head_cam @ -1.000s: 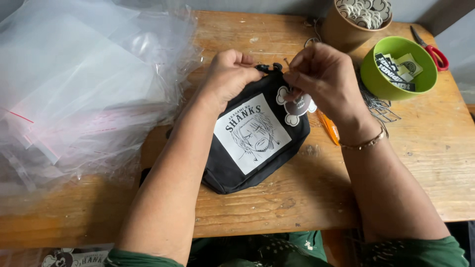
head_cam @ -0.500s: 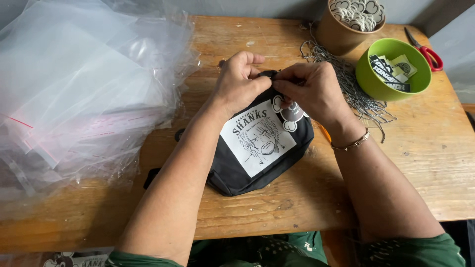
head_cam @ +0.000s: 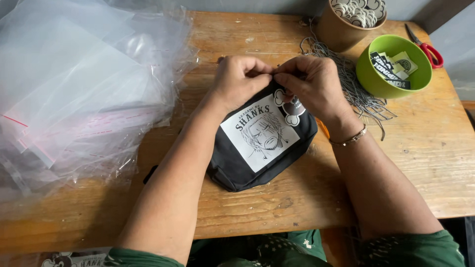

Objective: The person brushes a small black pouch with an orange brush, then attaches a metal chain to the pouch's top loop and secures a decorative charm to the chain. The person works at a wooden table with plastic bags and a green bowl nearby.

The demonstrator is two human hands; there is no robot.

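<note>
A black pouch with a white square print of a drawn face lies tilted on the wooden table. My left hand and my right hand meet at the pouch's top edge, fingertips pinched together on something small there. A round black-and-white charm hangs at that edge, under my right hand. What the fingertips pinch is hidden. A thin bracelet circles my right wrist.
A heap of clear plastic bags covers the table's left side. At the back right stand a brown cup of round charms and a green bowl of labels. Ball chains lie beside them, and red-handled scissors.
Both hands have shifted left and closed in at the pouch's top edge, fingertips now pinched together. The pouch has turned slightly and the charm hangs lower under my right hand.
</note>
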